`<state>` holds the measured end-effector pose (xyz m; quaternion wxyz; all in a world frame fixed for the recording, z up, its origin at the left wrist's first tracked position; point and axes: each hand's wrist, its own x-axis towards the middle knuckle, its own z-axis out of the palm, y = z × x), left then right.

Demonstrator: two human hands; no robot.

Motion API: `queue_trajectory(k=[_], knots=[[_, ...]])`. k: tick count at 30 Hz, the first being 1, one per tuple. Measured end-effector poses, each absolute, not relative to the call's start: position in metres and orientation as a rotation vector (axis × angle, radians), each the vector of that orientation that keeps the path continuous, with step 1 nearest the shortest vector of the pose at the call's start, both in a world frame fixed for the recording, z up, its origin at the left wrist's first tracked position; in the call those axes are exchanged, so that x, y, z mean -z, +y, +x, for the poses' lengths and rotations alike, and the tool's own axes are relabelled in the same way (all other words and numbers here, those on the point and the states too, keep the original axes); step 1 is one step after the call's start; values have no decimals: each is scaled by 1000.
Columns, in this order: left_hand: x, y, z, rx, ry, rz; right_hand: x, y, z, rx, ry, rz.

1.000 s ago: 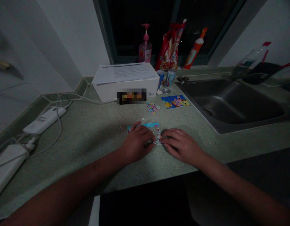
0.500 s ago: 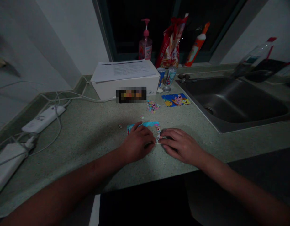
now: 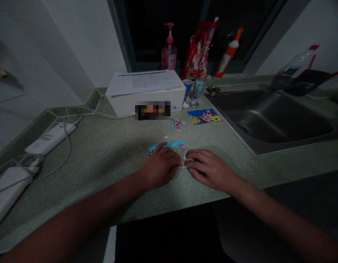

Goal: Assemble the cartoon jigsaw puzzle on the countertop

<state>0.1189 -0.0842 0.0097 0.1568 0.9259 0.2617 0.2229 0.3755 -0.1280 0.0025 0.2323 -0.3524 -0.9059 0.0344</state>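
A partly assembled jigsaw puzzle [image 3: 174,144] lies flat on the counter, its light blue top edge showing. My left hand [image 3: 161,165] covers much of it, thumb and fingers closed on a small puzzle piece at the lower right corner; the fingertips partly hide this piece. From the right, my right hand [image 3: 211,168] has its curled fingertips against the puzzle's right edge, gripping it there. Loose puzzle pieces [image 3: 178,124] form a small pile behind the puzzle. A single piece [image 3: 139,146] rests to its left, another [image 3: 165,136] just above it.
A cartoon picture card [image 3: 204,116] lies near the sink [image 3: 289,137]. Behind are a white box [image 3: 122,104], two small cans [image 3: 197,90] and a pink pump bottle [image 3: 169,54]. Cables and a white power strip [image 3: 49,138] occupy the left. The counter's front edge runs below my hands.
Both hands stay nearly where they were at the puzzle's lower right, with only slight finger movement. The view has shifted a little.
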Motion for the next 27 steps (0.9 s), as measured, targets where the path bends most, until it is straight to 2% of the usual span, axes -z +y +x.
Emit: queue_trajectory(k=[27], knots=[[-9,-84,112,-609,714,2731,-6,-128,373,-74,-2522,-987]])
